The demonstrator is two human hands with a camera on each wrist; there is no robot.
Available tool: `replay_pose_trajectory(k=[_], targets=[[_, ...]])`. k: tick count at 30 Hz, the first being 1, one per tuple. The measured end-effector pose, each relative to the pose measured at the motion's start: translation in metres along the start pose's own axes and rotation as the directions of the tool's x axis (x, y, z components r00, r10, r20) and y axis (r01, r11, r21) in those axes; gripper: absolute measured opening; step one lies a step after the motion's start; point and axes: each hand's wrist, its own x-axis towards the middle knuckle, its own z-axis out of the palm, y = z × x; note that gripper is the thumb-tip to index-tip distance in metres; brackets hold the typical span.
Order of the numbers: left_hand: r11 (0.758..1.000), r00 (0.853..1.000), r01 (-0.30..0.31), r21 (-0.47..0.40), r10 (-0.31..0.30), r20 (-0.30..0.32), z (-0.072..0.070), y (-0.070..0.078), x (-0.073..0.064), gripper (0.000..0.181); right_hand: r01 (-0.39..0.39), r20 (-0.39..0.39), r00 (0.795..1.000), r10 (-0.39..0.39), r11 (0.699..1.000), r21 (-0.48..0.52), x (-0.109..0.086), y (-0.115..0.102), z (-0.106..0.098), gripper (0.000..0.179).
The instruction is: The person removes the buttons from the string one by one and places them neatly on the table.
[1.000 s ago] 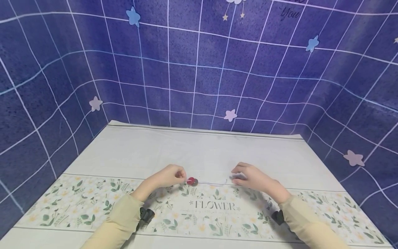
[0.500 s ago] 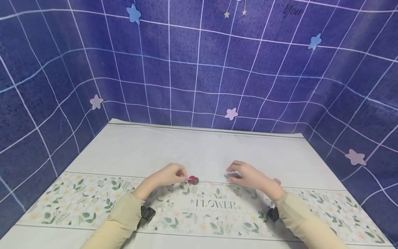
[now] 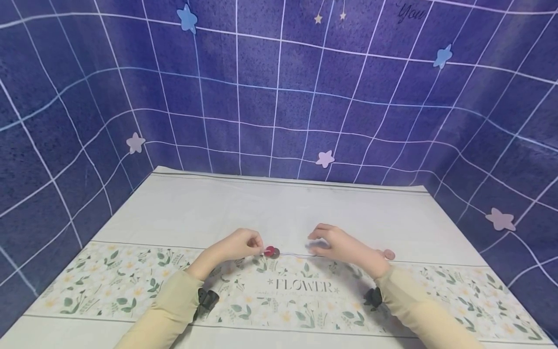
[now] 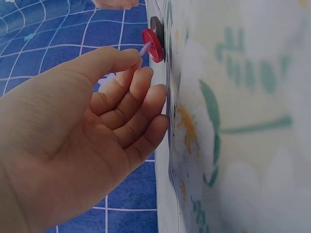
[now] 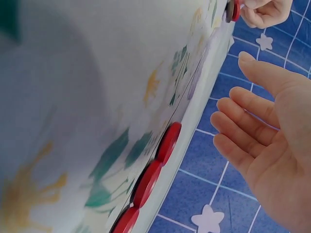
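Observation:
My left hand (image 3: 240, 245) pinches the end of a thin lavender string (image 4: 144, 49) between thumb and index finger. Right beside those fingertips, a red button (image 4: 152, 45) and a dark grey button (image 4: 157, 29) stand close together on the string. The string's other stretch (image 3: 294, 254) runs along the table toward my right hand (image 3: 335, 244). That hand hovers over the string with its fingers apart and gently bent, holding nothing in the right wrist view. The string's far end is hidden near the right fingers.
Several red buttons (image 5: 147, 183) lie in a row on the table near my right wrist; in the head view, a pinkish button (image 3: 389, 254) shows behind that wrist. The white tablecloth (image 3: 279, 208) has a floral band. A blue grid curtain (image 3: 253, 111) surrounds the back and sides.
My right hand has moved left along the string, uncovering the buttons behind its wrist. My left hand keeps its pinch and stays almost in place.

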Motion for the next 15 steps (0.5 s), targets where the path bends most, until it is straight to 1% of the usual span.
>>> replay_pose_trajectory(k=[7,15], targets=[[1.000,1.000,-0.001,0.007,0.001,0.002,-0.001,0.001,0.000,0.006,0.004,0.014,1.000,-0.004,1.000,0.007,0.008,-0.008,0.002,0.029],[1.000,1.000,0.013,-0.006,-0.013,0.001,0.000,0.001,-0.001,0.007,0.021,0.032,0.999,-0.022,1.000,0.015,0.016,-0.014,0.007,0.030]])
